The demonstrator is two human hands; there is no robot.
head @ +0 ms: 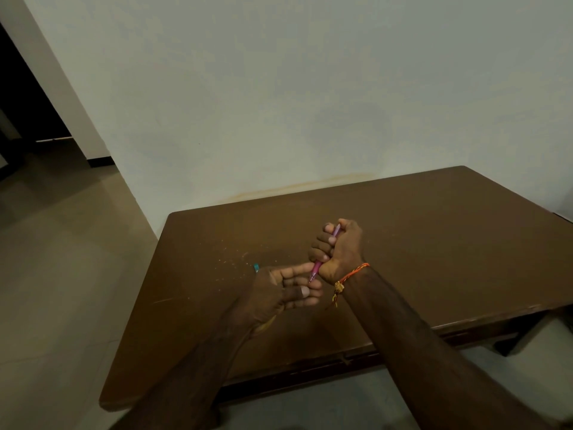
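My right hand (339, 248) grips a pink pen (317, 268) in its fist above the brown table (434, 243). The pen's tip points down and toward me, close to the fingers of my left hand (286, 290). My left hand is held palm up just left of the pen tip, fingers loosely bent, thumb laid across them; whether it pinches anything small I cannot tell. An orange thread band (350, 274) circles my right wrist. A small teal object (256, 267) peeks out behind my left hand on the table.
Pale specks (229, 262) are scattered on the tabletop left of my hands. The table stands against a light wall (310, 103). Tiled floor (62, 259) lies to the left, and a dark doorway (18, 103) opens at the far left.
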